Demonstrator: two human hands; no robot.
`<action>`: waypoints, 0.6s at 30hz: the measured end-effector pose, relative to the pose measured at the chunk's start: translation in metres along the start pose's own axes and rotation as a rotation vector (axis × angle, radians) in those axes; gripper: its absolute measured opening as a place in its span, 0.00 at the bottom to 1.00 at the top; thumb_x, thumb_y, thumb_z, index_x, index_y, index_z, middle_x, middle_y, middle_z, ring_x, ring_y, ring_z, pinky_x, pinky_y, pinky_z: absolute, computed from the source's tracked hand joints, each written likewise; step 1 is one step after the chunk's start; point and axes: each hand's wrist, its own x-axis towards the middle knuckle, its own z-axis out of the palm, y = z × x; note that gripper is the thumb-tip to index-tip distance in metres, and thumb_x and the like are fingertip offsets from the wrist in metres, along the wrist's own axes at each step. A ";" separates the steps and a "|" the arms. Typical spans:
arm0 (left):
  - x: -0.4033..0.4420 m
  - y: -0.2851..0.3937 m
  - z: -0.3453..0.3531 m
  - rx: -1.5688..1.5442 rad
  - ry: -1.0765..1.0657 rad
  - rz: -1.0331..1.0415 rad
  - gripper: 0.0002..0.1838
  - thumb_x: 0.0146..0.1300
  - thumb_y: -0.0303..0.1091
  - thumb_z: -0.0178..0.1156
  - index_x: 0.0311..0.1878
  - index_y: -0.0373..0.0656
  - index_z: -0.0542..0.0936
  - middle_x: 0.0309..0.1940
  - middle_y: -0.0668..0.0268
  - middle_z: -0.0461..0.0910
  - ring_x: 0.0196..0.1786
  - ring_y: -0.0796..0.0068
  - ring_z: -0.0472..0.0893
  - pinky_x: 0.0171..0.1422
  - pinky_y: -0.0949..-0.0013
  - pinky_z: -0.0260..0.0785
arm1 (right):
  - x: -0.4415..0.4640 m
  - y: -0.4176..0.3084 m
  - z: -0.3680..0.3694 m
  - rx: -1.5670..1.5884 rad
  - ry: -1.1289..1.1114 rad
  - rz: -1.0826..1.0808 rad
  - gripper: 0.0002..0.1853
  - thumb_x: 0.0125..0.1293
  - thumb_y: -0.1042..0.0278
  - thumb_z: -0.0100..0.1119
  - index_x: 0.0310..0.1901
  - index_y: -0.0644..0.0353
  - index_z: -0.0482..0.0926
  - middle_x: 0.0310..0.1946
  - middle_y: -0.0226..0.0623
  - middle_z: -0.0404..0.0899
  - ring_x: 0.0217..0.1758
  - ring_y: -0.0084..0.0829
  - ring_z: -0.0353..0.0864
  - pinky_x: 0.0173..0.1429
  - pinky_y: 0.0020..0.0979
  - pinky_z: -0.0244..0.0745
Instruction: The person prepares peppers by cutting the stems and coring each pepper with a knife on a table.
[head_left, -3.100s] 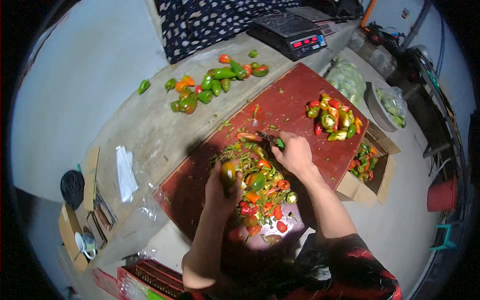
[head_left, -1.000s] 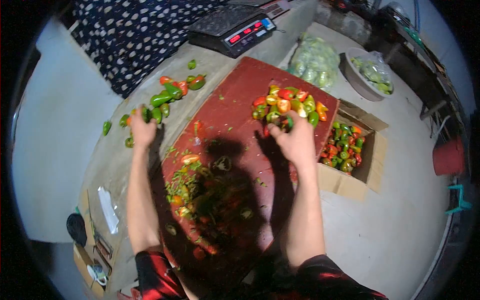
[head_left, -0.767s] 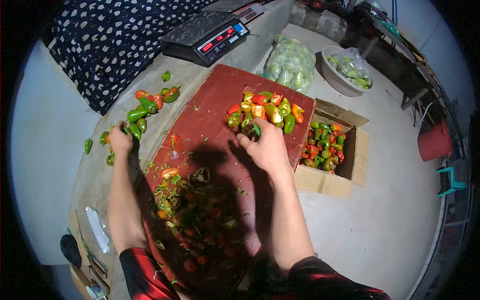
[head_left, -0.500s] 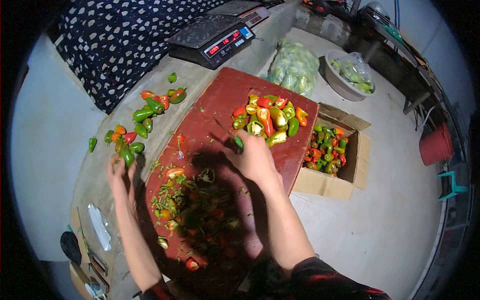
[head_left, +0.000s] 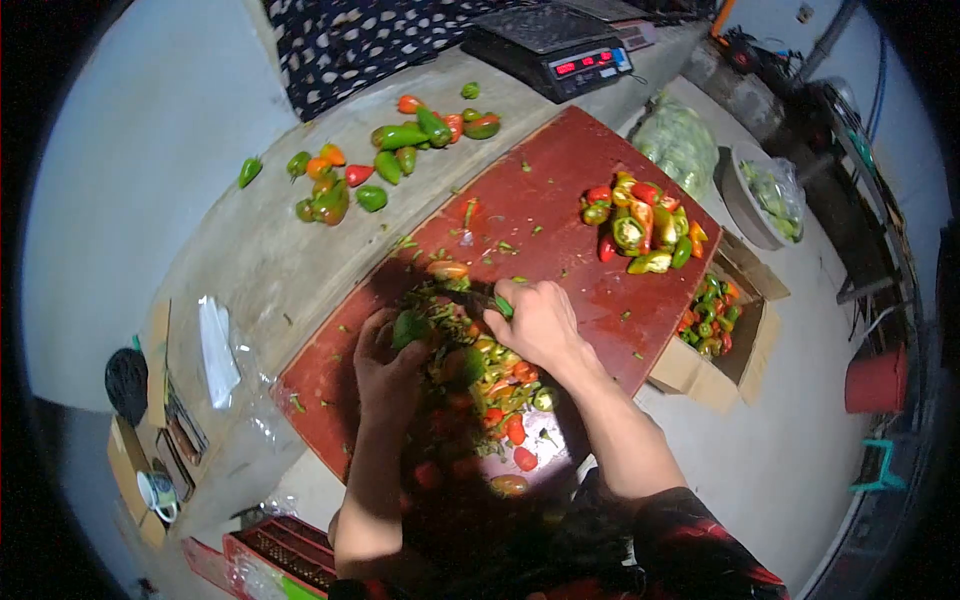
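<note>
My left hand (head_left: pixel 385 360) is closed around a green pepper (head_left: pixel 410 328), in shadow over the left part of the red board (head_left: pixel 590 315). Just to its right, my right hand (head_left: pixel 540 320) grips a knife by its green handle (head_left: pixel 503 306). The dark blade points left toward the pepper; whether it touches is too shadowed to tell. Below and between my hands lies a pile of pepper pieces, stems and scraps (head_left: pixel 500 370). Farther up the board, cut red, green and orange peppers (head_left: pixel 640 225) sit in a heap.
Whole peppers (head_left: pixel 415 135) lie on the concrete ledge (head_left: pixel 250 270) at the left, near a digital scale (head_left: pixel 550 55). Right of the board stands a cardboard box (head_left: pixel 755 350) with peppers. Behind are a bag of green vegetables (head_left: pixel 680 145) and a tub (head_left: pixel 745 205). A crate (head_left: pixel 280 550) sits lower left.
My left hand has come from the ledge to the board with the green pepper. My right hand with the knife is now closer to it. The camera view has shifted.
</note>
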 end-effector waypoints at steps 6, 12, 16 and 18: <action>-0.001 -0.006 0.007 -0.022 -0.020 -0.004 0.25 0.49 0.15 0.69 0.52 0.38 0.76 0.45 0.64 0.81 0.50 0.74 0.81 0.57 0.67 0.75 | -0.007 -0.019 0.018 -0.008 -0.039 -0.184 0.12 0.48 0.67 0.71 0.33 0.59 0.79 0.26 0.46 0.82 0.31 0.52 0.83 0.36 0.49 0.77; -0.004 -0.009 0.005 -0.044 -0.108 0.100 0.25 0.48 0.14 0.72 0.49 0.37 0.75 0.46 0.63 0.81 0.49 0.74 0.82 0.56 0.69 0.75 | -0.010 -0.023 0.027 -0.026 0.013 -0.252 0.10 0.48 0.68 0.69 0.27 0.59 0.75 0.23 0.45 0.79 0.27 0.51 0.81 0.33 0.48 0.76; -0.005 -0.017 0.002 -0.174 -0.144 0.093 0.25 0.48 0.14 0.72 0.49 0.37 0.74 0.46 0.60 0.81 0.49 0.72 0.83 0.56 0.67 0.77 | -0.011 -0.025 0.028 -0.014 0.080 -0.300 0.09 0.48 0.69 0.67 0.25 0.58 0.74 0.21 0.44 0.78 0.25 0.49 0.80 0.30 0.47 0.75; -0.006 -0.020 0.003 -0.176 -0.138 0.099 0.25 0.48 0.13 0.72 0.49 0.37 0.74 0.46 0.60 0.81 0.49 0.71 0.83 0.56 0.66 0.77 | -0.011 -0.026 0.027 -0.019 0.085 -0.313 0.09 0.48 0.69 0.66 0.25 0.58 0.74 0.21 0.44 0.78 0.24 0.49 0.80 0.29 0.46 0.75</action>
